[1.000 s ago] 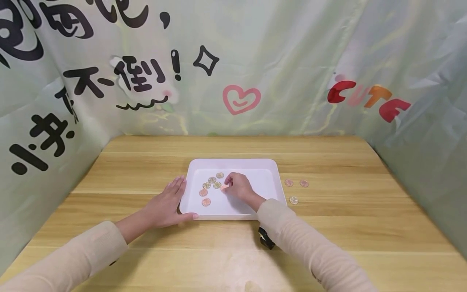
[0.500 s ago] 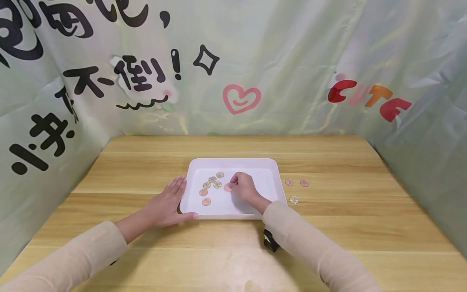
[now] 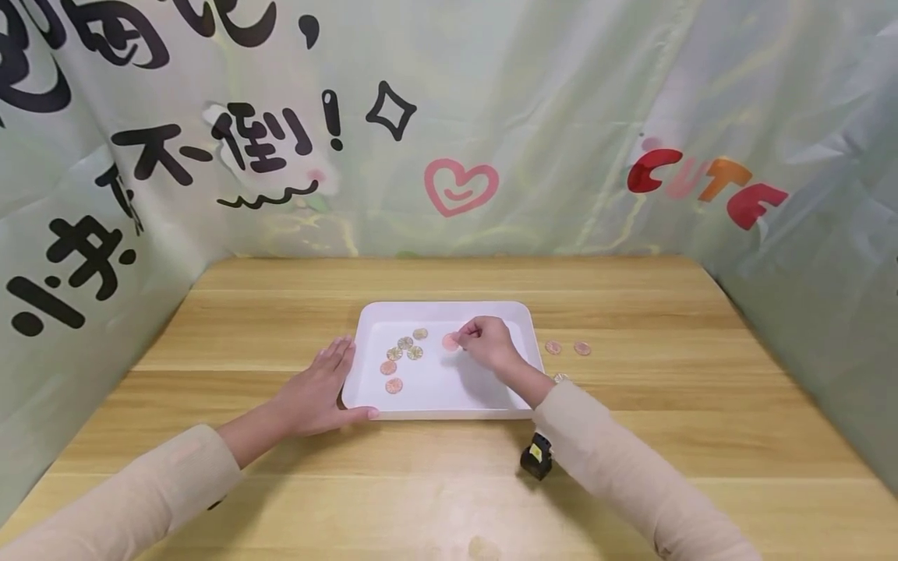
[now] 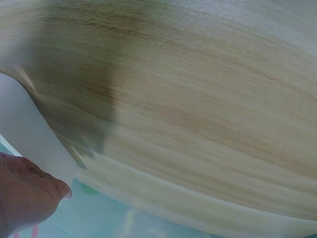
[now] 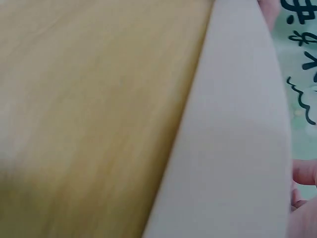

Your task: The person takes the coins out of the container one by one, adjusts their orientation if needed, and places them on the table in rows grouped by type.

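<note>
A white rectangular tray (image 3: pixel 435 415) lies on the wooden table, holding several gold-coloured and copper-coloured coins in its left half. My left hand (image 3: pixel 319 393) rests along the tray's left side, fingers straight, thumb at the front left corner. In the left wrist view its thumb (image 4: pixel 47 191) shows at the tray wall. Over the middle of the tray, my right hand (image 3: pixel 487 343) pinches a copper-coloured coin (image 3: pixel 450 341) between thumb and fingertips. The right wrist view shows the tray's outer wall (image 5: pixel 228 129) and only part of that hand (image 5: pixel 303 220), with the coin hidden.
Right of the tray lie two copper-coloured coins (image 3: pixel 553 347), (image 3: pixel 582 348) and a pale coin (image 3: pixel 560 378) partly behind the right forearm. A black wrist camera (image 3: pixel 536 457) hangs under the right sleeve. Printed curtains (image 3: pixel 561 156) surround the table's back and sides.
My right hand has moved right and a little toward the back of the tray, carrying the copper-coloured coin away from the group of coins. My left hand has stayed at the tray.
</note>
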A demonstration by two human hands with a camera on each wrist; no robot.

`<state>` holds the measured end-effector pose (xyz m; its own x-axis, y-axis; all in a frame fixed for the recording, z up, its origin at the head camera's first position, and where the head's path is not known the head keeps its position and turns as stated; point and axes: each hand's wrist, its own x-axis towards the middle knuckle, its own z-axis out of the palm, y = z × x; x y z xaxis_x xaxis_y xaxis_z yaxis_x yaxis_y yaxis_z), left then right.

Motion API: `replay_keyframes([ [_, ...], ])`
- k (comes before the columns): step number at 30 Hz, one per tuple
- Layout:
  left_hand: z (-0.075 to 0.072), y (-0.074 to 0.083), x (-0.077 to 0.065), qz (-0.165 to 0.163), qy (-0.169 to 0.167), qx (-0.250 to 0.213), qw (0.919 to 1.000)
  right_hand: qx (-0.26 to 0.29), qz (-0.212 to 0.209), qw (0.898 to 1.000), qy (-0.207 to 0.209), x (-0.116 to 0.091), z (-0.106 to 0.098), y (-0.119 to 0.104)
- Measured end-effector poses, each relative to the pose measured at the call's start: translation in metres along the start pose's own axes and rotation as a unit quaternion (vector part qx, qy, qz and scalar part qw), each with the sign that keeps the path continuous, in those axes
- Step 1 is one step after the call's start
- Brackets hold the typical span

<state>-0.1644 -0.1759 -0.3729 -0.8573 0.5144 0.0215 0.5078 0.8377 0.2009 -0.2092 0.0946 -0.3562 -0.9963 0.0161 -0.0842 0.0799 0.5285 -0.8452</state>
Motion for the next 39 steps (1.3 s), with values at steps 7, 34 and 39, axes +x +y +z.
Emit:
replay_keyframes([
  [7, 0.001, -0.002, -0.001, -0.002, 0.002, 0.001, 1.0, 0.035, 0.037, 0.999, -0.001, -0.004, -0.023, 0.0],
  [34, 0.002, -0.002, 0.001, 0.0, 0.0, 0.003, 1.0, 0.032, 0.068, 0.997, 0.017, -0.018, -0.12, 0.045],
  [39, 0.002, -0.002, 0.001, -0.001, 0.0, 0.005, 1.0, 0.039, 0.082, 0.995, 0.029, -0.019, -0.135, 0.063],
])
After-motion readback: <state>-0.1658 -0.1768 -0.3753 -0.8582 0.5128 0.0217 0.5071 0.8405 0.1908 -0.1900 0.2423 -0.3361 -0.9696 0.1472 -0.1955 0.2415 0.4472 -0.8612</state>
